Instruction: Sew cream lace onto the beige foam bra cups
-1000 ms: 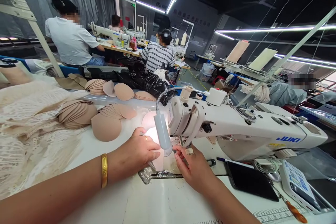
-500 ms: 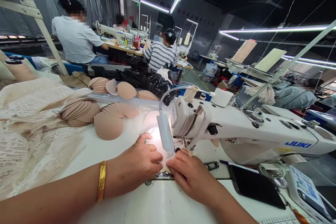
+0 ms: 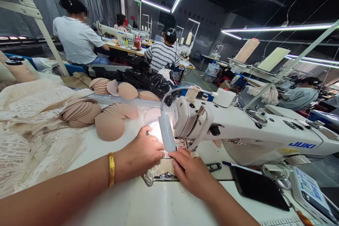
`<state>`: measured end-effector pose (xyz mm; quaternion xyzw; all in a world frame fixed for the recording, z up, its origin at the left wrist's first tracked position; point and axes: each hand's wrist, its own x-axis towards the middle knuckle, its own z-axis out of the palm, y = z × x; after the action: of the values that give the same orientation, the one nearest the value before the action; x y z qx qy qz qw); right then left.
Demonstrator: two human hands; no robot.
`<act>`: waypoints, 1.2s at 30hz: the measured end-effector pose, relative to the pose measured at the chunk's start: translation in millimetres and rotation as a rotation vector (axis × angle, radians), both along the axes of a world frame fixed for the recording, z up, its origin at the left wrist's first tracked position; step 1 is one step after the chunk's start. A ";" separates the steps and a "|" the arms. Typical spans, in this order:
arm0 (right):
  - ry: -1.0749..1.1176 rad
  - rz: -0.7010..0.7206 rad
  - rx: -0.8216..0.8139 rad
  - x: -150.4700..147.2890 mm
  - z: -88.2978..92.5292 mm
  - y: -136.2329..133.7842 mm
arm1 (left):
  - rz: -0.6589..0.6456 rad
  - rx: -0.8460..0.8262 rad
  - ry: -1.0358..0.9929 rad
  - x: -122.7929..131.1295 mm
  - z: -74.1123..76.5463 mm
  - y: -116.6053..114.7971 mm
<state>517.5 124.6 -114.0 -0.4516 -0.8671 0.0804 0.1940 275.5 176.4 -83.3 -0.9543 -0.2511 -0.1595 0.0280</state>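
Note:
My left hand [image 3: 144, 153] lies beside the sewing machine's needle area, its thumb apart and its fingers curled onto a brightly lit pale fabric piece [image 3: 156, 131]. Across from it, my right hand [image 3: 194, 173] has its fingers closed at the near edge of the same piece. A small gooseneck lamp [image 3: 167, 132] hangs between the hands and hides part of the fabric. The white sewing machine [image 3: 219, 120] stands to the right; its needle is mostly out of sight. A pale pinkish cup-shaped pad [image 3: 152, 114] shows just behind the fabric.
Stacked beige cup pads [image 3: 109, 127] and cream lace [image 3: 23, 130] lie on the left. A black phone [image 3: 261, 187], a pen [image 3: 242, 167] and a white device [image 3: 311, 190] are at the right. Co-workers [image 3: 76, 40] sit at machines beyond a black plastic bag [image 3: 153, 81].
Both hands have shifted slightly away from me, toward the machine, with the fabric. The fabric's near edge has drawn back, uncovering more of the plate in front.

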 end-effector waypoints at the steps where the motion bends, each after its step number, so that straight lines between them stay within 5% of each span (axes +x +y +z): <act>1: -0.008 -0.007 0.003 -0.1 -1.1 0.6 | 0.007 -0.008 0.013 0.3 0.7 1.3; 7: -0.018 -0.007 0.048 1.1 -5.0 1.5 | 0.048 0.037 -0.084 -5.8 3.0 14.0; 10: -0.044 0.003 0.065 1.6 -5.3 0.4 | 0.281 0.058 -0.257 -19.1 4.4 28.4; 13: -0.064 0.008 0.066 1.6 -5.4 -0.1 | 0.422 -0.033 -0.179 -35.1 3.8 39.1; 18: -0.069 0.004 0.066 1.2 -4.0 1.1 | 0.335 -0.111 0.012 -41.0 7.9 25.3; 24: -0.076 -0.003 0.065 0.3 0.6 1.5 | 0.083 -0.337 -0.009 -13.2 11.3 -3.1; 36: -0.060 0.002 0.062 -0.2 0.8 1.5 | 0.093 -0.101 -0.154 15.1 -13.7 -3.9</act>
<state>517.3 126.2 -113.2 -0.4470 -0.8750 0.0402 0.1816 290.6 172.4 -97.0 -0.9268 -0.3041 -0.2182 -0.0324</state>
